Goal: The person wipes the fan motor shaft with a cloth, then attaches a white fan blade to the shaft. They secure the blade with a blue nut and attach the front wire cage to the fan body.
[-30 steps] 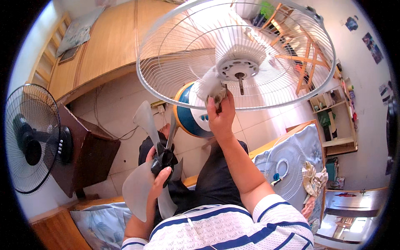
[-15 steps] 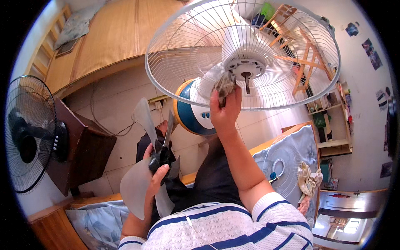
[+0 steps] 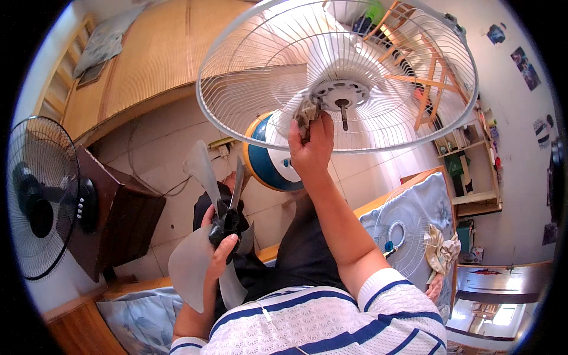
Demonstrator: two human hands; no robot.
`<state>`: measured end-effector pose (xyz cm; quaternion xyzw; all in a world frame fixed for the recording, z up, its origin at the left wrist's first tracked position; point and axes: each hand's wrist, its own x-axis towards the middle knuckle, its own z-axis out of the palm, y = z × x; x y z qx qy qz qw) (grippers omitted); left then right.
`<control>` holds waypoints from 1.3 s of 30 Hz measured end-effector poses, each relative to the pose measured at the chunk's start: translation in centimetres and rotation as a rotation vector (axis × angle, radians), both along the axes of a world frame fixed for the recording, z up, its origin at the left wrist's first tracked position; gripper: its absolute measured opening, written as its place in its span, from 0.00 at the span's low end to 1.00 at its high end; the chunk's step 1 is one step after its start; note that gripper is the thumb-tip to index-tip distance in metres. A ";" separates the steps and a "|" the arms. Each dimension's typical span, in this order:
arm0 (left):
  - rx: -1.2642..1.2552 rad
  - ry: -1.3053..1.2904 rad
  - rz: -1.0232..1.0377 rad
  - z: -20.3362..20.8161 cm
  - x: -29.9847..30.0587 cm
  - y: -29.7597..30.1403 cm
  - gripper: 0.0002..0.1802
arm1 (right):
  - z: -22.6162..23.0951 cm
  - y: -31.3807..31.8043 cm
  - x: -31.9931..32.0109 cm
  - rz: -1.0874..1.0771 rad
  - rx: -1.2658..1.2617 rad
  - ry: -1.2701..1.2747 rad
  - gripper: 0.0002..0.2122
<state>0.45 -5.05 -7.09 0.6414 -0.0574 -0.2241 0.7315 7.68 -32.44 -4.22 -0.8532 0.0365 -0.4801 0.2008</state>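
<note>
large fan guard partly out-of-frame

A brown cabinet stands on pale floor tiles.

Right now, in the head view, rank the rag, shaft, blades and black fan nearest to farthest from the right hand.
1. Rag: held in the right hand.
2. Shaft: just up and right.
3. Blades: lower left, in the left hand.
4. Black fan: far left.
</note>
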 end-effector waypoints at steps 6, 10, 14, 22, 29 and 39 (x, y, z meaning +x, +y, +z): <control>0.008 -0.014 0.015 0.5 -0.4 -0.6 0.45 | -2.2 -1.4 -1.7 -0.019 0.149 0.050 0.15; -0.013 -0.004 0.037 -0.5 -0.2 -0.5 0.46 | -2.3 -2.7 -3.6 -0.028 0.270 -0.018 0.08; -0.007 -0.069 -0.003 -0.8 0.3 -0.6 0.46 | -0.6 -3.1 -3.3 -0.050 0.326 -0.116 0.07; -0.014 -0.011 0.006 1.4 -0.3 -1.2 0.47 | -2.7 -1.4 -2.9 -0.049 0.127 -0.022 0.16; 0.000 0.019 -0.007 0.8 -0.6 -0.6 0.46 | -0.8 -3.2 -2.5 -0.120 -0.060 0.024 0.19; -0.028 0.026 -0.014 -0.4 -0.4 -0.5 0.48 | -1.1 -3.1 -3.5 -0.087 -0.168 0.114 0.25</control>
